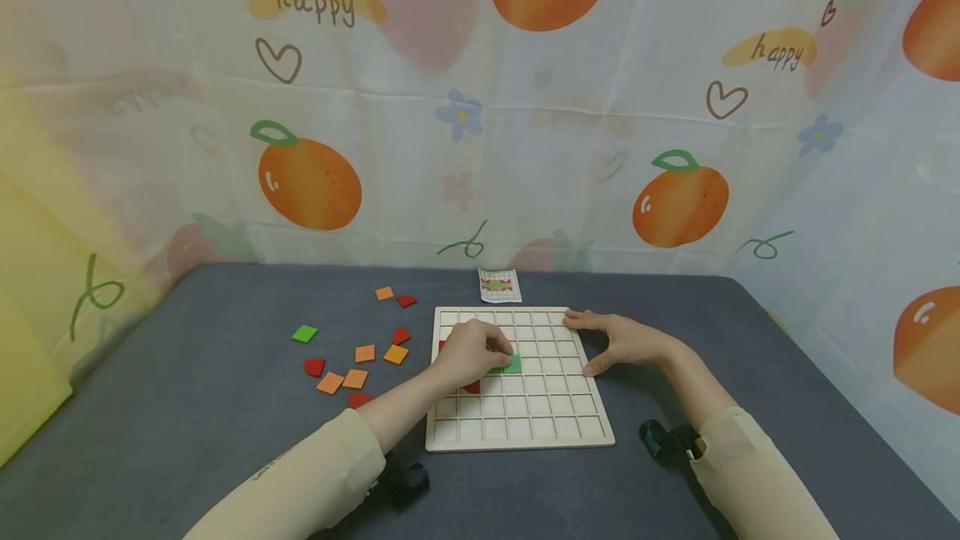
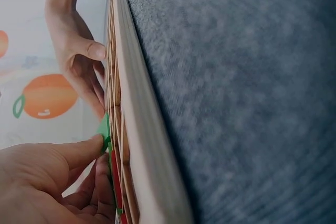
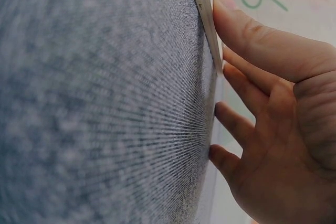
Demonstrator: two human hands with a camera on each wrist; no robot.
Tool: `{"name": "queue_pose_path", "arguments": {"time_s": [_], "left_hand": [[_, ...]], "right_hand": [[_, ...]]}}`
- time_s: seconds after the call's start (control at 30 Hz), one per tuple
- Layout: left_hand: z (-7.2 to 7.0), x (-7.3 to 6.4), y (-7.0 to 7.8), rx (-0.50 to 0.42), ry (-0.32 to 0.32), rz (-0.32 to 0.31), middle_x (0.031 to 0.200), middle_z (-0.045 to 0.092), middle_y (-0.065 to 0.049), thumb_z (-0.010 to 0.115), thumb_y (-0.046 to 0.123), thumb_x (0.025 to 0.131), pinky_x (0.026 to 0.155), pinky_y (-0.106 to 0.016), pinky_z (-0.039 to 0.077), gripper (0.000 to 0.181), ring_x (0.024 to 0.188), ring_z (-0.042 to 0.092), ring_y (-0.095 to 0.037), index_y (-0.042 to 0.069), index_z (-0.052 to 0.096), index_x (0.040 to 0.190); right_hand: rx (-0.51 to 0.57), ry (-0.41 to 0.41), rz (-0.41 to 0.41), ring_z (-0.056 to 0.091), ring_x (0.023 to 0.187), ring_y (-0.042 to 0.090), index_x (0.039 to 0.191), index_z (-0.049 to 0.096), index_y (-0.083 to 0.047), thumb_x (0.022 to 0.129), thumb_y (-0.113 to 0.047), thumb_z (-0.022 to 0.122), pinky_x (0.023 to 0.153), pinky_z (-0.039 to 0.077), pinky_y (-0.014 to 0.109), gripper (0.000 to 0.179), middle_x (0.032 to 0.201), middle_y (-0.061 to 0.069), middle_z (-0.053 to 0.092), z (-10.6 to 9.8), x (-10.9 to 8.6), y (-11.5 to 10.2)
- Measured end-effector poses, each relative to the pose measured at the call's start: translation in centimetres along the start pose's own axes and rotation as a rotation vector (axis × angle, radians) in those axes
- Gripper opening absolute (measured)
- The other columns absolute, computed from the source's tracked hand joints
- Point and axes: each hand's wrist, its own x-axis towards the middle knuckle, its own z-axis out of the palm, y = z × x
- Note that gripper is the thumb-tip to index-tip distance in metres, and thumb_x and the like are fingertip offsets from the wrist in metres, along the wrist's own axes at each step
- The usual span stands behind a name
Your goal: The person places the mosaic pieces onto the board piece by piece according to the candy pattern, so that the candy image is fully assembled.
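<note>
A pale wooden grid board (image 1: 540,432) lies flat on the table. My left hand (image 1: 468,354) is over its left-middle part, with thumb and fingers pinching a green square tile (image 1: 512,364). In the left wrist view the green tile (image 2: 104,129) stands tilted at the thumb tip, close against the grid. Red pieces (image 1: 472,387) show on the board beside and partly under this hand. My right hand (image 1: 630,340) rests at the board's right edge, fingers spread, thumb (image 3: 257,38) touching the rim in the right wrist view.
Left of the board, loose tiles lie scattered: a light green diamond (image 1: 304,334), several orange squares (image 1: 364,353) and several red pieces (image 1: 314,367). Behind the board is a small printed pattern card (image 1: 499,286). A fruit-patterned curtain (image 1: 555,190) hangs behind the dark table (image 1: 195,407).
</note>
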Motion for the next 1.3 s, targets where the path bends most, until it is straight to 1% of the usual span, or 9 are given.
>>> {"name": "queue_pose_path", "arguments": {"time_s": [0.3, 0.57, 0.67, 0.77, 0.9, 1.0, 1.07, 1.17, 1.3], "left_hand": [[0.0, 0.0, 0.0, 0.018, 0.003, 0.005, 0.082, 0.076, -0.006, 0.075, 0.005, 0.083, 0.066, -0.022, 0.048, 0.005, 0.072, 0.061, -0.009, 0.007, 0.078, 0.086], [-0.1, 0.1, 0.3, 0.039, -0.023, 0.003, 0.082, 0.076, -0.007, 0.074, 0.006, 0.084, 0.064, -0.023, 0.047, 0.005, 0.071, 0.062, -0.010, 0.006, 0.078, 0.087], [-0.5, 0.0, 0.5, 0.060, -0.035, -0.001, 0.086, 0.076, -0.006, 0.074, 0.008, 0.084, 0.065, -0.024, 0.049, 0.008, 0.074, 0.063, -0.012, 0.006, 0.078, 0.091], [-1.3, 0.0, 0.8, 0.074, -0.043, 0.005, 0.091, 0.074, -0.005, 0.073, 0.010, 0.086, 0.068, -0.025, 0.050, 0.011, 0.079, 0.064, -0.013, 0.007, 0.078, 0.096], [-3.2, -0.2, 0.7, 0.058, -0.047, 0.006, 0.095, 0.074, -0.005, 0.071, 0.012, 0.088, 0.067, -0.024, 0.051, 0.015, 0.081, 0.065, -0.014, 0.007, 0.077, 0.101], [-5.3, -0.6, 0.0, 0.042, -0.041, -0.011, 0.097, 0.074, -0.007, 0.070, 0.013, 0.090, 0.067, -0.025, 0.052, 0.018, 0.081, 0.067, -0.016, 0.006, 0.076, 0.105], [-6.9, -1.0, -0.8, 0.040, -0.028, -0.023, 0.100, 0.074, -0.007, 0.069, 0.015, 0.091, 0.069, -0.027, 0.053, 0.020, 0.083, 0.067, -0.017, 0.006, 0.075, 0.107], [-9.4, -1.5, -2.3, 0.070, -0.002, -0.048, 0.104, 0.074, -0.008, 0.067, 0.018, 0.093, 0.075, -0.030, 0.054, 0.021, 0.089, 0.067, -0.018, 0.008, 0.074, 0.109], [-12.8, -2.5, -4.4, 0.116, 0.032, -0.112, 0.110, 0.073, -0.009, 0.066, 0.022, 0.094, 0.083, -0.038, 0.055, 0.023, 0.098, 0.068, -0.024, 0.011, 0.073, 0.112]], "right_hand": [[-0.004, -0.001, -0.013, 0.006, 0.152, 0.047, 0.153, 0.035, -0.005, 0.078, -0.031, 0.083, 0.117, 0.010, 0.070, 0.093, 0.164, 0.018, 0.022, -0.1, 0.1, 0.0], [0.006, -0.005, 0.000, 0.005, 0.153, 0.046, 0.153, 0.035, -0.005, 0.078, -0.031, 0.083, 0.118, 0.010, 0.070, 0.093, 0.165, 0.017, 0.021, -0.1, 0.0, 0.3], [0.004, -0.004, -0.003, 0.005, 0.153, 0.047, 0.153, 0.035, -0.005, 0.078, -0.031, 0.083, 0.117, 0.010, 0.071, 0.093, 0.165, 0.017, 0.021, 0.0, 0.0, 0.3], [-0.001, -0.004, -0.004, 0.005, 0.153, 0.047, 0.153, 0.035, -0.006, 0.078, -0.032, 0.083, 0.117, 0.010, 0.071, 0.092, 0.165, 0.016, 0.021, 0.0, 0.0, 0.3], [-0.002, 0.001, -0.001, 0.005, 0.153, 0.046, 0.153, 0.035, -0.007, 0.078, -0.032, 0.083, 0.117, 0.009, 0.071, 0.092, 0.165, 0.015, 0.021, -0.1, 0.0, 0.4], [0.001, 0.003, -0.008, 0.005, 0.153, 0.046, 0.153, 0.035, -0.006, 0.078, -0.032, 0.084, 0.117, 0.009, 0.071, 0.093, 0.165, 0.015, 0.021, -0.1, 0.0, 0.4], [0.004, 0.003, -0.011, 0.005, 0.153, 0.046, 0.153, 0.035, -0.005, 0.077, -0.032, 0.084, 0.117, 0.009, 0.071, 0.093, 0.165, 0.015, 0.021, -0.1, 0.0, 0.3], [0.007, 0.003, -0.011, 0.005, 0.153, 0.046, 0.152, 0.036, -0.005, 0.077, -0.031, 0.084, 0.117, 0.009, 0.071, 0.093, 0.165, 0.016, 0.021, -0.1, -0.1, 0.3], [0.008, 0.003, -0.006, 0.005, 0.153, 0.046, 0.152, 0.036, -0.005, 0.077, -0.031, 0.084, 0.117, 0.009, 0.071, 0.093, 0.165, 0.016, 0.021, -0.1, -0.1, 0.2]]}}
